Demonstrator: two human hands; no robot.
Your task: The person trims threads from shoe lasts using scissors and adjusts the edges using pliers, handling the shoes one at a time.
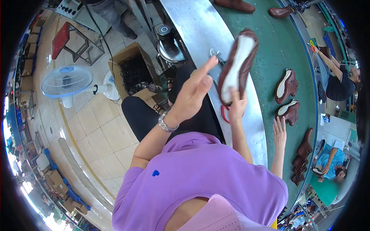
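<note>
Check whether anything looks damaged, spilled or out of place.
Nothing stands out. The right hand holds a brown shoe, pale sole showing; the left hand is open beside it; more shoes lie on the green belt.

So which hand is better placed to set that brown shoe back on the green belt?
Probably right. The right hand already grips the brown shoe, sole up, above the metal edge beside the green belt. The left hand is open, empty and farther from the belt.

A green conveyor belt [269, 50] with a steel rim carries brown shoes [287, 85] lying sole-up, well apart
</note>
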